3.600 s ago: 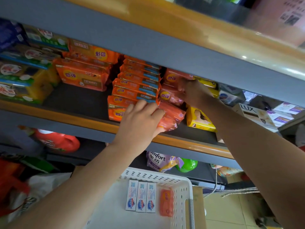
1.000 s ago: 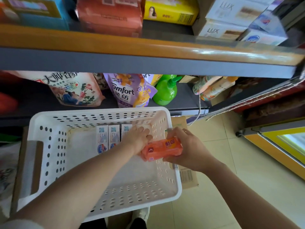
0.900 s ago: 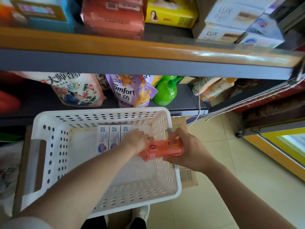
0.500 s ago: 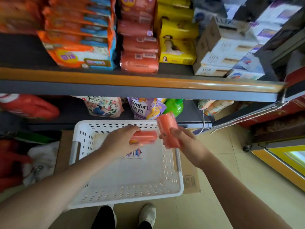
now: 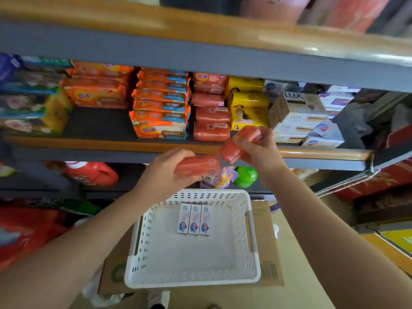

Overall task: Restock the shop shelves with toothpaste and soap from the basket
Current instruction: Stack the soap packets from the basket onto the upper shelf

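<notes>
Across the middle of the frame the shelf (image 5: 124, 145) is carrying orange multipacks (image 5: 159, 130), a stack of red soap bars (image 5: 211, 118), yellow boxes (image 5: 248, 112) and white Lux cartons (image 5: 296, 118) (blurred green packs (image 5: 29, 103) are sitting at far left). Lower centre, a cardboard box (image 5: 266, 248) is bearing the white basket (image 5: 249, 246).

Left hand (image 5: 166, 172) grips one orange soap bar (image 5: 197, 165), right hand (image 5: 259, 150) grips another (image 5: 242, 142), both raised before the shelf (image 5: 111, 143), above the white basket (image 5: 253, 230) holding three toothpaste boxes (image 5: 194, 219).
</notes>
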{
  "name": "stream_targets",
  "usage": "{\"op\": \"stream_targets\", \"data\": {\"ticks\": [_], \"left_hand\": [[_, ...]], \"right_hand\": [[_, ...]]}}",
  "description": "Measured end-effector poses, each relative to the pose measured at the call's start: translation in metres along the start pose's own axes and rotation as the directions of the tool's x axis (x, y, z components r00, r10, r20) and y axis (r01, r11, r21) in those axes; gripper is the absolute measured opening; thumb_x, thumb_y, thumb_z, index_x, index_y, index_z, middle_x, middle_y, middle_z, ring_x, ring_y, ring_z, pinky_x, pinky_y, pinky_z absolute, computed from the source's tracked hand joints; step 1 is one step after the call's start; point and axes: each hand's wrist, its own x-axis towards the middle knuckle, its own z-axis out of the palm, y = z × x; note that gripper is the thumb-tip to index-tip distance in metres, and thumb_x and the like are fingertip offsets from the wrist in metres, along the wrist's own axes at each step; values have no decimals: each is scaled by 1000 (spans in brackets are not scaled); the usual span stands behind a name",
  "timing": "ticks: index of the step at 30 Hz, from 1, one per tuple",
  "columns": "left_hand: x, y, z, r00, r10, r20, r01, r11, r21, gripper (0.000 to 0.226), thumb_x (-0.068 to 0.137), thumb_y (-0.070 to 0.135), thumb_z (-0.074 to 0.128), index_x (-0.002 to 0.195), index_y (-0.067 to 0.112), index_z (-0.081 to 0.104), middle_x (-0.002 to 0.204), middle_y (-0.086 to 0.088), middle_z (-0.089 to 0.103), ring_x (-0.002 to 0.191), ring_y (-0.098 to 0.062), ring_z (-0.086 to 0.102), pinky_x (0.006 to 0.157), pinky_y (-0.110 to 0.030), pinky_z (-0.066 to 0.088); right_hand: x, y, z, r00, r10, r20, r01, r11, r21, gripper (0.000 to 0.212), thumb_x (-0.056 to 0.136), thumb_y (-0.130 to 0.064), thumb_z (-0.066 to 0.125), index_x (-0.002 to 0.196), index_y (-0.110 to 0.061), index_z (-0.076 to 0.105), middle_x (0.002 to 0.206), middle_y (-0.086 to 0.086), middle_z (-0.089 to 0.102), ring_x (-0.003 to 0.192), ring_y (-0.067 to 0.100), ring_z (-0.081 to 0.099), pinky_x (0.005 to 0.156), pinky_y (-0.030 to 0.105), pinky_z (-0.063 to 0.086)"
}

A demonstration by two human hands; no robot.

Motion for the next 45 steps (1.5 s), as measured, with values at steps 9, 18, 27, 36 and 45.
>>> {"op": "stream_targets", "data": {"ticks": [9, 18, 27, 36, 45], "left_hand": [[7, 3, -3, 979, 187, 83, -196, 974, 115, 38, 73, 29, 75, 107, 19, 63, 145, 0, 32, 98, -18, 58, 74, -39, 56], [9, 3, -4, 962, 244, 120, -259, 958, 122, 46, 70, 20, 78, 113, 28, 64, 153, 5, 15, 93, -16, 56, 76, -29, 52], [-14, -25, -30, 956, 215, 198, -268, 917, 295, 51, 60, 31, 84, 105, 30, 58, 133, 1, 30, 84, -30, 66, 61, -41, 59], [-11, -38, -24, 944, 251, 216, -306, 910, 280, 46, 57, 33, 85, 98, 28, 64, 125, -2, 36, 75, -25, 67, 53, -33, 56], [1, -40, -20, 949, 272, 158, -301, 933, 198, 50, 55, 33, 86, 98, 30, 61, 123, 0, 36, 75, -24, 68, 54, -28, 55]], "right_hand": [[12, -18, 17, 978, 198, -64, -184, 966, 181, 47, 79, -14, 72, 117, -14, 44, 116, 10, 58, 80, 19, 67, 78, 36, 58], [-8, -6, 44, 936, 349, 43, -349, 937, 3, 41, 85, -30, 64, 114, -3, 57, 109, 17, 65, 78, 21, 66, 69, 28, 55], [27, -38, 38, 909, -287, 302, 369, 215, -904, 25, 95, -18, 45, 103, -6, 65, 95, 20, 65, 90, 34, 60, 73, 39, 51], [97, -42, 38, 835, -122, 536, 465, -363, -807, 39, 88, -7, 53, 125, -20, 50, 130, 10, 54, 111, 34, 55, 91, 36, 43], [115, -44, 66, 838, -180, 515, 390, -462, -796, 42, 89, -26, 56, 130, -21, 49, 135, 14, 47, 119, 38, 49, 95, 43, 43]]}}
